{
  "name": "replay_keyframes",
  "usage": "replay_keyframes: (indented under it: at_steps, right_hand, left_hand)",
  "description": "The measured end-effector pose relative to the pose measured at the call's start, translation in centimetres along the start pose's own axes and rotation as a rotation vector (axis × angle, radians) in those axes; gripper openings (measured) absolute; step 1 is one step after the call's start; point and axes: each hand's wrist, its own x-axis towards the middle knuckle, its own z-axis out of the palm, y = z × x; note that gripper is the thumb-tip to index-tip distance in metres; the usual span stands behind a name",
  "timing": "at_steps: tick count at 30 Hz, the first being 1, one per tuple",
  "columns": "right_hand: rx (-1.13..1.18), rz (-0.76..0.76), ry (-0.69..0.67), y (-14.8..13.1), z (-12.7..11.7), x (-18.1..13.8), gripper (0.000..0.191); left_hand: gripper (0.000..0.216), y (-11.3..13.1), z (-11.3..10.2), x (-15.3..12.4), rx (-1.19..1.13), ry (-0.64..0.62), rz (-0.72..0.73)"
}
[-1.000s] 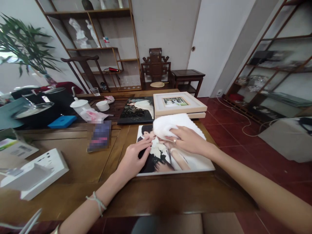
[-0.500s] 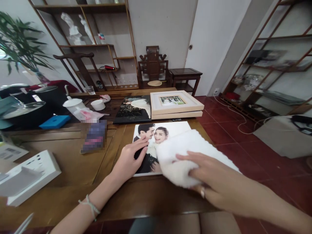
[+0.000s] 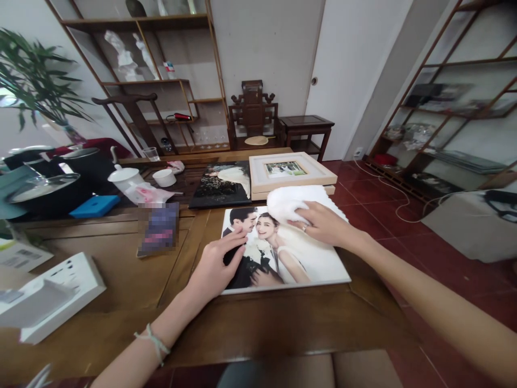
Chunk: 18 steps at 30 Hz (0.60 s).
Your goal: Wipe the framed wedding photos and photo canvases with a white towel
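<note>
The left hand point(image 3: 216, 264) lies where it lay half a second ago, on the print's left edge, fingertips flat and close together, thumb spread away from them. The right hand point(image 3: 323, 223) has moved: the white cloth point(image 3: 286, 202), which covered the print's near right part and hung past its edge, now sits at the far right corner, baring the near right corner. The right fingers are clamped on a bunched fold of it. On the left, a smooth white tray point(image 3: 60, 296) with cut-outs rests on the brown wooden table point(image 3: 258, 328). Farther back stand a dark round pot point(image 3: 44, 188) with a glass lid, a flat blue box point(image 3: 95, 206), a glossy white teapot point(image 3: 126, 177) and a plain round cup point(image 3: 164, 178). Next come a shiny black panel point(image 3: 220, 186) with a pale dress pictured on it, then a pale wooden frame point(image 3: 291, 184) stacked on another. The cloth is fluffy, with a ragged edge. The print point(image 3: 278, 253) lies flat near the table's front edge, a thin, white-edged rectangle showing two people, heads together, one in a dark suit, one in a white dress.
</note>
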Motion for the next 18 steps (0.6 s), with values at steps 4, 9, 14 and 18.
replay_keyframes:
  at_steps: [4,9,14,18]
  right_hand:
    - [-0.012,-0.090,0.042,-1.1,0.5,-1.0,0.026]
    - [0.086,-0.035,-0.085,-6.4,-0.7,-5.8,0.021]
    - [0.184,-0.130,-0.243,-10.6,-2.5,-9.0,0.022]
    - [0.232,-0.082,-0.248,-9.1,-2.7,-7.8,0.019]
  left_hand:
    - [0.026,0.1,-0.1,-0.1,-0.006,-0.015,-0.005]
    - [0.026,0.1,0.0,-0.1,0.006,-0.003,0.001]
    - [0.026,0.1,0.1,0.0,0.034,-0.015,-0.013]
    - [0.026,0.1,0.0,-0.1,0.025,-0.018,-0.009]
